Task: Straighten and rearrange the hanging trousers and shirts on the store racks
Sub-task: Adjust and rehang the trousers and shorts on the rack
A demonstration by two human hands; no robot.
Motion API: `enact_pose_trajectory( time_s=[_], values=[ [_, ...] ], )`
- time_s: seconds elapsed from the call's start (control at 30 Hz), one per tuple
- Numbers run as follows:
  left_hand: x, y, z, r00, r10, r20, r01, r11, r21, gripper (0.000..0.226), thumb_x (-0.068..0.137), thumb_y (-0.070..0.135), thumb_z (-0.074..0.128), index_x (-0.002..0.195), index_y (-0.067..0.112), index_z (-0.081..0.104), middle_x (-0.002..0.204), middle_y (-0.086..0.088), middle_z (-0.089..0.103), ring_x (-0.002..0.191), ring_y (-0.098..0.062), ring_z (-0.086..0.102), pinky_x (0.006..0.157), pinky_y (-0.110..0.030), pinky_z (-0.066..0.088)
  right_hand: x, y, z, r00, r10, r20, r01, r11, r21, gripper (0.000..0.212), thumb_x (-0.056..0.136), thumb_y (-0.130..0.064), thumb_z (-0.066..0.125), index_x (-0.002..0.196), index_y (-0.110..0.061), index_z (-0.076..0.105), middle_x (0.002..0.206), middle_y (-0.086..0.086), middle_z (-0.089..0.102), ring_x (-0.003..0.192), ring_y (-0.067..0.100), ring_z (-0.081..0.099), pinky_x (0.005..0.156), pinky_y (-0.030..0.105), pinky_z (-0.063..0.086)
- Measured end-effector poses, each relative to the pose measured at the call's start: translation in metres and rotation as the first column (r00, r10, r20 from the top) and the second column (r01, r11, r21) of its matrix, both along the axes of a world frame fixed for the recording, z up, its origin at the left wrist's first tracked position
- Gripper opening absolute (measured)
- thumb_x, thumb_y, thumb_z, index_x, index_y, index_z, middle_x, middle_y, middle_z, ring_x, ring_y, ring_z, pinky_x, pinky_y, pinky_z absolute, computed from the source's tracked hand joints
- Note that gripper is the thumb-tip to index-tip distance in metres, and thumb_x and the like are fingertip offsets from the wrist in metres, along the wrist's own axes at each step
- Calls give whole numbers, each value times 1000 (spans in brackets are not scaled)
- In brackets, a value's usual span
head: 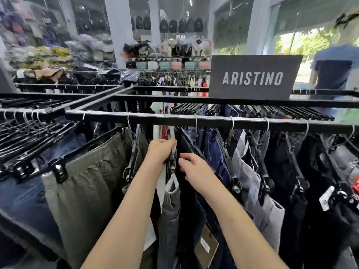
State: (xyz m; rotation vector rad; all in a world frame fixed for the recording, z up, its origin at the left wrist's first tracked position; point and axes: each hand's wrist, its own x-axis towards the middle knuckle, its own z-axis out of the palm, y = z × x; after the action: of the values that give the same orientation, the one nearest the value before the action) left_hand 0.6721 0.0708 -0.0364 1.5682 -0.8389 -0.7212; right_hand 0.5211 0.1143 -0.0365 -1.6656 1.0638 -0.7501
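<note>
Hands: left hand (160,150) grips black clip hanger (172,162) | right hand (196,171) touches dark trousers (186,191)

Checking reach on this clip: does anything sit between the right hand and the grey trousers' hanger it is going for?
Nothing visible does: the right hand is beside the hanger, which the left hand grips.

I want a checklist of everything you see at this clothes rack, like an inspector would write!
Surface: black rack rail with wire hanger hooks over it.
Job's things: grey trousers on a clip hanger, olive trousers to the left, dark jeans to the right.
Clutter: brown price tag dangling low.
Hands: left hand grips the grey trousers' hanger; right hand with curled fingers touches dark trousers beside it.
Cables: nothing seen.
Surroundings: ARISTINO sign, backpacks on the far wall, a person at right.
</note>
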Motion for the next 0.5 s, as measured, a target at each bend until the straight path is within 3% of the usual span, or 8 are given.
enact_pose_trajectory(
  time_s=[0.13, 0.2, 0.3, 0.4, 0.5],
  values=[
    [0, -11, -2, 999, 9, -31, -11, 997, -71, 27, 68, 42, 67, 75, 18, 56, 73, -5, 45, 66, -19, 41, 65, -31, 36, -7, -1, -4, 994, -80, 78, 83, 996, -37, 31, 98, -36, 47, 128, -34, 54, 103, -27, 56, 96, -8, 52, 88, 22, 40],
    [5, -17, 0, 999, 7, -50, -11, 997, -81, 27, 69, 41, 68, 75, 18, 54, 74, -4, 45, 66, -20, 42, 64, -31, 39, -10, -3, -3, 994, -78, 80, 82, 996, -42, 31, 98, -37, 47, 128, -33, 55, 105, -26, 56, 95, -10, 51, 80, 17, 37],
    [9, -21, -3, 1000, 8, -22, -9, 999, -37, 28, 75, 34, 69, 74, 15, 48, 74, -7, 38, 66, -21, 37, 63, -31, 35, -11, -5, -3, 995, -75, 60, 78, 996, -50, 34, 99, -38, 45, 131, -31, 53, 117, -18, 57, 108, 1, 52, 86, 21, 36],
    [10, -16, -25, 1000, 8, -28, -7, 1000, 26, 30, 65, 39, 68, 71, 16, 50, 73, -6, 41, 66, -21, 39, 63, -32, 34, -13, -4, -3, 997, -70, -10, 69, 993, -96, 37, 100, -38, 42, 134, -29, 51, 127, -12, 57, 112, 7, 50, 91, 25, 35],
    [6, 3, -61, 996, -4, -88, 11, 997, 77, 37, 58, 44, 71, 69, 17, 50, 74, -6, 43, 65, -22, 40, 64, -33, 33, -18, -6, -7, 990, -41, -134, 17, 985, -171, 35, 102, -37, 39, 129, -24, 56, 126, -5, 60, 106, 9, 50, 88, 25, 35]
  ],
)
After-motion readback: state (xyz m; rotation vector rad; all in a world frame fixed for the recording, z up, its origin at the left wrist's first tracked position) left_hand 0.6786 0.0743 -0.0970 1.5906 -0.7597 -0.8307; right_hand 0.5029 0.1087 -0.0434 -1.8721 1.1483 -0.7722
